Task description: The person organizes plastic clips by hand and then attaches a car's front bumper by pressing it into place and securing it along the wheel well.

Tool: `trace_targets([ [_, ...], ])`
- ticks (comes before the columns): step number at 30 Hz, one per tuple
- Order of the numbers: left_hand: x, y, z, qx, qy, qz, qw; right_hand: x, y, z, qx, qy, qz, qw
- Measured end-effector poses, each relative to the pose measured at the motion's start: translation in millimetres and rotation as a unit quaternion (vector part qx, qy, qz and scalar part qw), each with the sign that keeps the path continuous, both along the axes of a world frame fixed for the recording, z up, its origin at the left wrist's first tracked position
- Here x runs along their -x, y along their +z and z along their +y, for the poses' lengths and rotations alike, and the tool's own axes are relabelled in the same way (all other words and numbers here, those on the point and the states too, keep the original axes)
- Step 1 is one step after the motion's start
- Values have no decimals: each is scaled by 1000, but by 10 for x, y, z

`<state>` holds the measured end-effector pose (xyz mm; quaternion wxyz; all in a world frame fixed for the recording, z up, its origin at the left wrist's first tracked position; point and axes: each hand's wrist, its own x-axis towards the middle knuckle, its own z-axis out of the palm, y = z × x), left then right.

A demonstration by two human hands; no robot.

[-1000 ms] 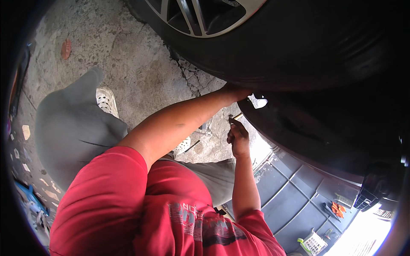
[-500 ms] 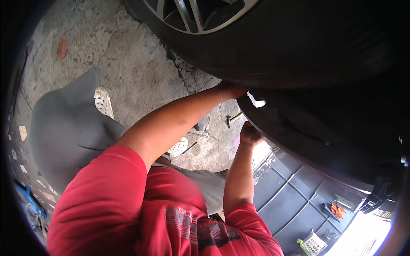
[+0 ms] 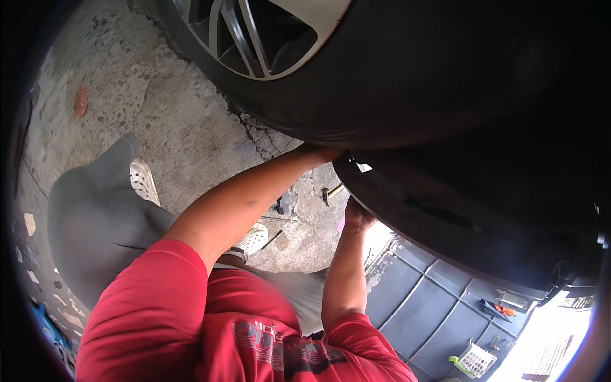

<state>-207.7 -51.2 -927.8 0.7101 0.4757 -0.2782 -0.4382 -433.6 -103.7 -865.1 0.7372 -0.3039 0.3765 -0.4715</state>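
My left hand (image 3: pixel 316 153) reaches up into the gap between the black tyre (image 3: pixel 394 95) and a black plastic body panel (image 3: pixel 484 216); its fingers are hidden in there. My right hand (image 3: pixel 356 215) is raised against the lower edge of that panel, its fingers tucked out of sight behind the rim. A small metal tool (image 3: pixel 331 190) lies on the concrete between my two forearms. The wheel's silver alloy rim (image 3: pixel 254 32) shows at the top.
I crouch on cracked concrete (image 3: pixel 191 114), grey trouser knee (image 3: pixel 95 216) at left, white perforated shoes (image 3: pixel 143 181) below. A dark ribbed mat (image 3: pixel 433 305) lies at lower right with a small white-and-green basket (image 3: pixel 474 360) and an orange-handled tool (image 3: pixel 503 310).
My right hand has moved right and up from near the small tool to the panel's lower edge. My left hand has stayed in the gap by the tyre.
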Motion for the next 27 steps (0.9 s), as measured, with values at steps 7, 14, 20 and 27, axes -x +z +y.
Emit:
trace_targets([
  [7,-79,129,64,-56,-100,9,993,-63,66,83,-15,-32,23,999],
  [14,78,-364,-200,-17,-27,-121,992,-338,-22,157,-68,15,-16,997],
  [20,-79,-110,-13,-40,-152,-66,985,-547,-191,259,-103,9,-61,993],
  [27,-297,182,163,11,-188,-5,982,-514,-279,268,-75,-1,-26,997],
])
